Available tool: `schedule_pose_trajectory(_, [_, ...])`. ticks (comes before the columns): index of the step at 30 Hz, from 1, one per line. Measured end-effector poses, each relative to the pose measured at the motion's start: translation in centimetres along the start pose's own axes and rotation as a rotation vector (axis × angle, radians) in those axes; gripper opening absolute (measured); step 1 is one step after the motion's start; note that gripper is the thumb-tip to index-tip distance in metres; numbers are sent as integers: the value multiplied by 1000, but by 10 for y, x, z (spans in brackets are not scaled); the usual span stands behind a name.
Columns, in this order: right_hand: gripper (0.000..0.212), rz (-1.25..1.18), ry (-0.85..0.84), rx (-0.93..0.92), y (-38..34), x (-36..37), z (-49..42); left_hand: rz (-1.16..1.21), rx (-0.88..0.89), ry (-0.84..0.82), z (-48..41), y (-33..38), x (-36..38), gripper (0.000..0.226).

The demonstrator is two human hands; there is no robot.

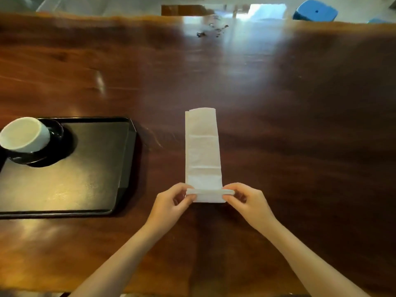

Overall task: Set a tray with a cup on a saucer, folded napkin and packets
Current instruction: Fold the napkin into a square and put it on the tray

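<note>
White napkin (202,151) strip lengthwise on wooden table (300,125), near end pinched at both corners: left hand (171,202), right hand (246,200). Far left: white cup (25,133) on dark saucer (57,133), black tray (102,168)

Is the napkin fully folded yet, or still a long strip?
Still a long strip: the napkin lies on the table, only its near end turned up, pinched by the left hand and right hand.
</note>
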State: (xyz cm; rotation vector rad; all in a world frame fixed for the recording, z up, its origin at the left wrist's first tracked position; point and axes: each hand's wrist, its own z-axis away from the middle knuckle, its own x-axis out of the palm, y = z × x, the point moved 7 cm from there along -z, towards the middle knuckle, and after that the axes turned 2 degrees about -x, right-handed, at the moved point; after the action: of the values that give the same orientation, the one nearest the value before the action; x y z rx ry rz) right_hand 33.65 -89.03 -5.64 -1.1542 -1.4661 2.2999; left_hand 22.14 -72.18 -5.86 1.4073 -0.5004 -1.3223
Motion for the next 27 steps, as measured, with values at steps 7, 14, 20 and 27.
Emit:
schedule_pose_trajectory(7, [12, -95, 122, 48, 5, -12, -76, 119, -96, 122, -79, 0, -10, 14])
schedule_pose_trajectory(14, [27, -158, 231, 184, 30, -9, -141, 145, -258, 246, -140, -28, -6, 18])
schedule_pose_trajectory(20, [29, -251, 276, 247, 46, -2, -161, 187, -275, 309, -162, -42, 1, 25])
schedule_pose_trajectory(27, [24, -315, 364, 153, 32, -25, -201, 276, -190, 326, -208, -24, -15, 23])
